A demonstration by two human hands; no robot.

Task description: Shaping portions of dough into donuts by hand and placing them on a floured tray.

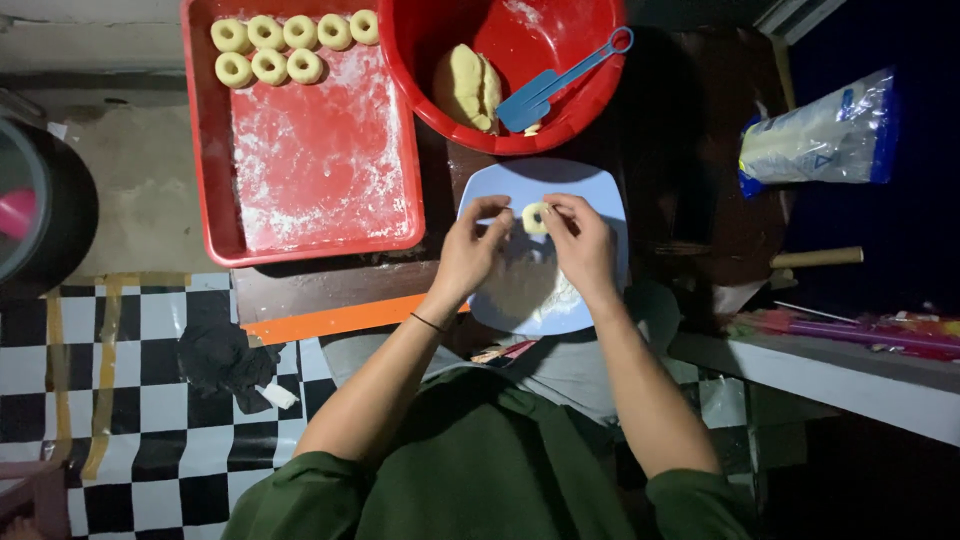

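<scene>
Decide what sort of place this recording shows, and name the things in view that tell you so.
Probably a small home or informal kitchen workspace set up for making dough rings. The hands shape a dough ring over a floured blue plate, beside a red tray of finished rings and a red basin of dough.

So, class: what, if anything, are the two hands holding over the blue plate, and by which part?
A small ring of dough, pinched at its rim between the fingertips of the left hand and the right hand, above the blue plate.
</scene>
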